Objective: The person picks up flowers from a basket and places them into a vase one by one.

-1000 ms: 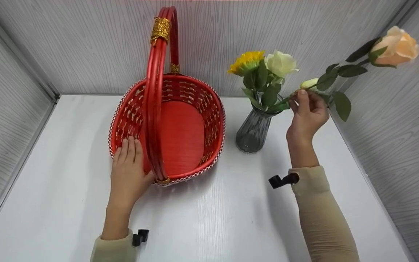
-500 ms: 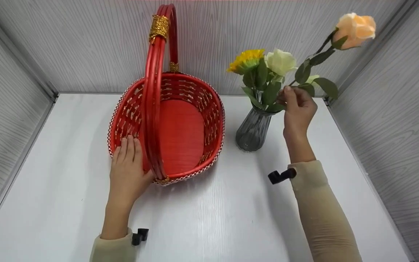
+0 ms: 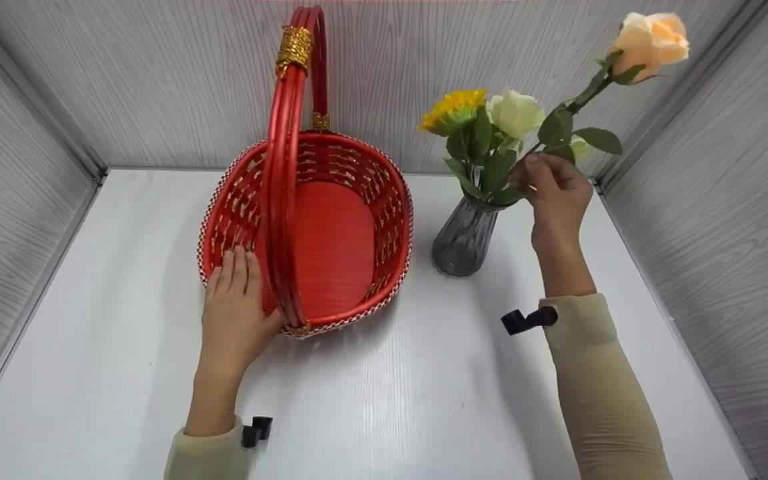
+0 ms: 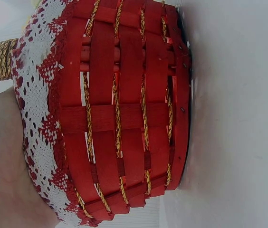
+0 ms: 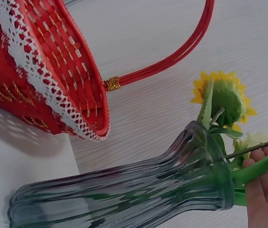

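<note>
In the head view, my left hand (image 3: 234,313) rests over the near left rim of a red woven basket (image 3: 334,247), its fingers reaching inside. The left wrist view has the palm against the basket's white lace edging (image 4: 41,118); the fingers are hidden there. My right hand (image 3: 557,193) pinches the stem of a peach rose (image 3: 651,47) beside the mouth of a grey glass vase (image 3: 467,240). The stem (image 5: 253,149) slants to the vase mouth in the right wrist view. A yellow sunflower (image 3: 454,112) and a white rose (image 3: 515,113) stand in the vase.
The basket's tall red handle (image 3: 283,167) arches over it, wrapped with gold cord. A pale bud (image 3: 579,148) shows behind the right hand. The white table (image 3: 384,413) is bounded by grey wood-patterned panels (image 3: 177,87) at the back and sides.
The peach rose has swung left and upward to a steeper slant. My right hand came left toward the vase, then shifted slightly back right. My left hand and the basket stay put.
</note>
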Demonstrator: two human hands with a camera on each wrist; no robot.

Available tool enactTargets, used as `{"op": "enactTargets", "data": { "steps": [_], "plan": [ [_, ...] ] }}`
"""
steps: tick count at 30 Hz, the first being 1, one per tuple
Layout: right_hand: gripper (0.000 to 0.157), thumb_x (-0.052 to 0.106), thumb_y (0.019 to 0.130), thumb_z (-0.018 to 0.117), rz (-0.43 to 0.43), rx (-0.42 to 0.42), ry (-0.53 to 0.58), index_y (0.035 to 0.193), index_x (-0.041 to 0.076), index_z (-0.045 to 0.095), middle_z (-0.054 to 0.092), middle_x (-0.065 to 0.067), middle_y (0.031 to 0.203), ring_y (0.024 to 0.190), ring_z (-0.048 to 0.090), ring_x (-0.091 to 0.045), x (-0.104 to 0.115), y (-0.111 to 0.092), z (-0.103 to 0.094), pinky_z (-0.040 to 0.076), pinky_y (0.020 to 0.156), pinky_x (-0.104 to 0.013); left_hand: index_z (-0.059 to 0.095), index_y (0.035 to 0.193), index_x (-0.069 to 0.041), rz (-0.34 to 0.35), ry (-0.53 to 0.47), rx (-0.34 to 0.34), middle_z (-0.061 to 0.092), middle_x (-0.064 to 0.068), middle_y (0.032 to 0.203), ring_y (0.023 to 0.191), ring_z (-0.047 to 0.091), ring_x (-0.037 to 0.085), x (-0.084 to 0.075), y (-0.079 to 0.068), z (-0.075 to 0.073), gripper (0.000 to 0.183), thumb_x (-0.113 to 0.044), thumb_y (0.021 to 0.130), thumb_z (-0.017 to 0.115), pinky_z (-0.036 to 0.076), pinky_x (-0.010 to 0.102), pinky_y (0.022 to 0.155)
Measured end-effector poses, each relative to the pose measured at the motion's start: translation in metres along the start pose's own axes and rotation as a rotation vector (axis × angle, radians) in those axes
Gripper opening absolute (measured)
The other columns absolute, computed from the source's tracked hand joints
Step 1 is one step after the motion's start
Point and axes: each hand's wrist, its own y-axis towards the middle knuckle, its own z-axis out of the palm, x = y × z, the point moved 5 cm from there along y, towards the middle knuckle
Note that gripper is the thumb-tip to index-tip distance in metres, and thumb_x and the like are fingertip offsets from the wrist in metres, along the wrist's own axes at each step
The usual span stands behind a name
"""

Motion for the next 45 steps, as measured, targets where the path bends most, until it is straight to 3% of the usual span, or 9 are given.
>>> {"op": "enactTargets", "data": {
  "steps": [7,13,18,29,35,45],
  "plan": [
    [0.025,0.011,0.077,0.073,0.093,0.022,-0.059,0.091,-0.008,0.063,0.064,-0.018,0.082,0.073,0.064,-0.027,0.006,0.002,0.000,0.055,0.066,-0.033,0.025,0.142,0.003,0.004,0.009,0.000,0.021,0.021,0.148,0.139,0.009,0.032,-0.001,0.000,0.001,0.088,-0.047,0.079,0.061,0.011,0.047,0.111],
    [0.030,0.014,0.075,0.075,0.203,0.062,-0.149,0.092,-0.009,0.065,0.066,-0.017,0.076,0.064,0.064,-0.022,0.007,0.004,-0.003,0.053,0.054,-0.026,0.026,0.142,0.003,-0.007,0.003,0.009,0.021,0.021,0.148,0.139,0.009,0.031,-0.002,0.002,0.001,0.087,-0.044,0.078,0.061,0.010,0.047,0.111],
    [0.034,0.018,0.075,0.076,0.254,0.075,-0.142,0.092,-0.009,0.066,0.066,-0.015,0.074,0.059,0.063,-0.018,0.008,0.001,-0.008,0.048,0.047,-0.021,0.026,0.142,0.003,-0.009,0.003,0.019,0.020,0.020,0.148,0.139,0.009,0.031,-0.003,0.002,0.002,0.087,-0.046,0.078,0.060,0.009,0.047,0.111],
    [0.032,0.016,0.078,0.073,0.216,0.083,-0.047,0.092,-0.011,0.063,0.065,-0.014,0.073,0.062,0.064,-0.019,0.016,-0.019,-0.017,0.050,0.049,-0.021,0.026,0.142,0.003,-0.003,0.003,0.021,0.021,0.021,0.148,0.139,0.009,0.031,-0.004,0.005,0.003,0.088,-0.045,0.078,0.062,0.010,0.047,0.111],
    [0.037,0.015,0.079,0.072,0.181,0.078,-0.057,0.096,-0.015,0.059,0.064,-0.013,0.073,0.062,0.063,-0.019,0.016,-0.034,-0.023,0.052,0.052,-0.023,0.026,0.142,0.002,-0.006,-0.007,0.021,0.021,0.021,0.148,0.139,0.008,0.031,-0.003,0.003,0.003,0.088,-0.046,0.079,0.061,0.009,0.047,0.111],
    [0.028,0.011,0.084,0.066,0.130,0.210,-0.092,0.092,-0.015,0.059,0.064,-0.015,0.075,0.065,0.063,-0.023,0.005,-0.059,-0.023,0.055,0.059,-0.030,0.029,0.141,0.002,0.008,-0.013,-0.036,0.027,0.023,0.145,0.136,0.019,0.037,0.001,-0.001,0.004,0.085,-0.043,0.077,0.063,0.013,0.049,0.109]
  ]
}}
